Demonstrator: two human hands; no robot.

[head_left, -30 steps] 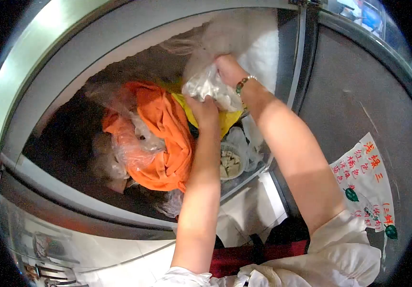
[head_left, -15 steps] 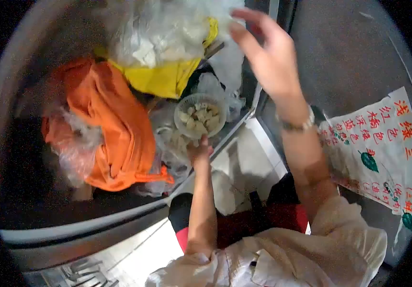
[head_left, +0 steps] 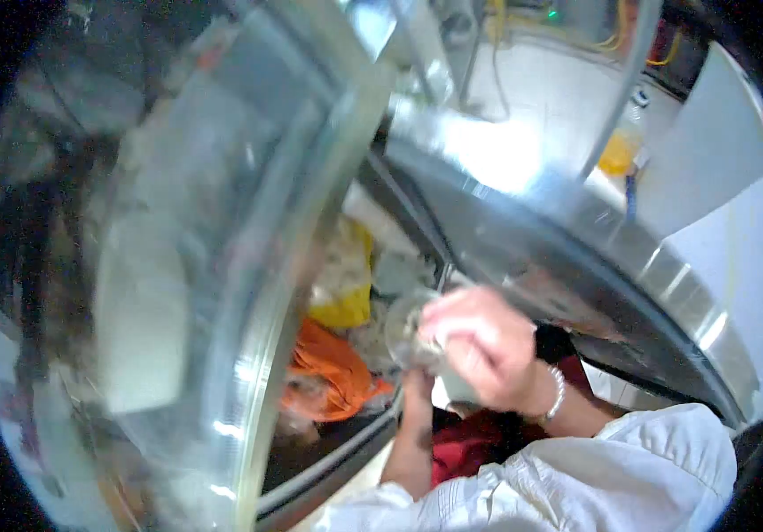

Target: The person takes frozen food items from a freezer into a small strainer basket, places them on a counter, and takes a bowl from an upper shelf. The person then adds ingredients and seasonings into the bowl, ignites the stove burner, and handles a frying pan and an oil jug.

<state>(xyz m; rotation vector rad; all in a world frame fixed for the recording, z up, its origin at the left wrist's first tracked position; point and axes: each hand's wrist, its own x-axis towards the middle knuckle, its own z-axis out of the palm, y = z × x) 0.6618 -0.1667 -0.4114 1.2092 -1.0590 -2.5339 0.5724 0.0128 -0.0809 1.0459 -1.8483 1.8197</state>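
Note:
My left hand (head_left: 418, 387) holds a small translucent plastic bowl (head_left: 396, 337) by its near side. Pale chunks lie in the bowl, partly covered and smeared by motion. Over the bowl's right side is my right hand (head_left: 490, 348), a pale beaded bracelet (head_left: 558, 393) round its wrist. The fingers of that hand are curled together, and whatever they hold is hidden. Beyond and left of the bowl, inside the cabinet, are a yellow bag (head_left: 346, 309) and an orange cloth-like bundle (head_left: 332, 368).
An open metal door (head_left: 523, 239) stands on my right, its inner side facing the cabinet. A large blurred glass-like panel (head_left: 257, 204) fills the left. Past the door, a bottle with orange-yellow contents (head_left: 616, 155) stands near a pale floor (head_left: 532, 80).
My right hand has come down from the cabinet's upper right to the bowl. My left hand still holds the bowl. The view has tilted up, bringing in the room beyond the door.

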